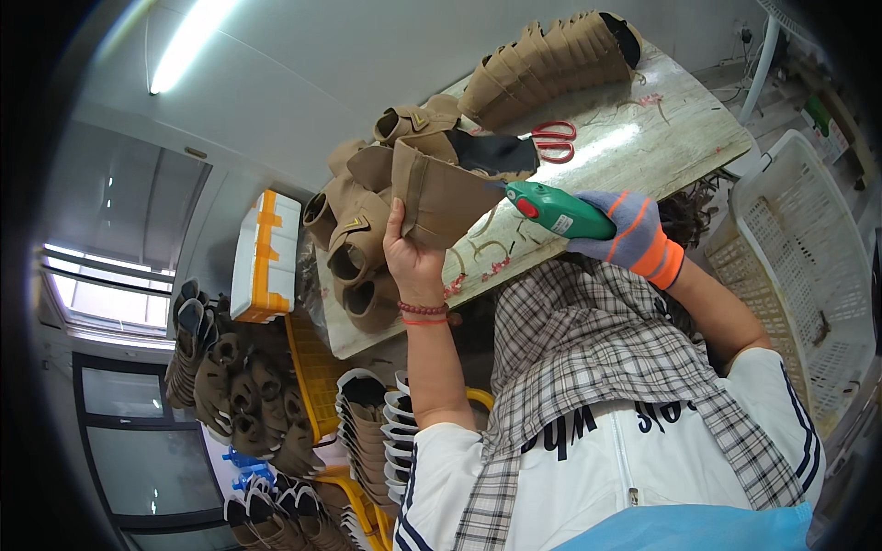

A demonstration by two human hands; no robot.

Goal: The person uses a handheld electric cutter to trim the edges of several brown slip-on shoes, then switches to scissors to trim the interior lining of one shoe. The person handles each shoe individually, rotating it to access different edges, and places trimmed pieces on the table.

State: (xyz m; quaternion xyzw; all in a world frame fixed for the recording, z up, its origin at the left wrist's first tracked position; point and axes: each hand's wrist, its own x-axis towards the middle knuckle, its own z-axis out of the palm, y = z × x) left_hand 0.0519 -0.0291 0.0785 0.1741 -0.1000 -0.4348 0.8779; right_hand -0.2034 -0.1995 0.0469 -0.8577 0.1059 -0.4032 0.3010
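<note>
My bare left hand (415, 264) grips a brown fabric shoe upper (439, 204) by its lower left side and holds it up over the worktable. The upper's dark lining shows at its far side. In my right hand (634, 237), which wears a grey and orange glove, is a green handheld electric cutter (562, 213) with a red button. Its tip reaches the right edge of the upper; whether it touches the fabric I cannot tell. Red-handled scissors (555, 147) lie just beyond, their blades hidden.
Finished-looking uppers (354, 225) lie piled on the left of the worktable (675, 124). A nested row of uppers (542, 73) sits at its far side, with trimmings scattered about. A white basket (808, 266) stands right; a taped white box (259, 262) and a yellow crate (310, 376) stand left.
</note>
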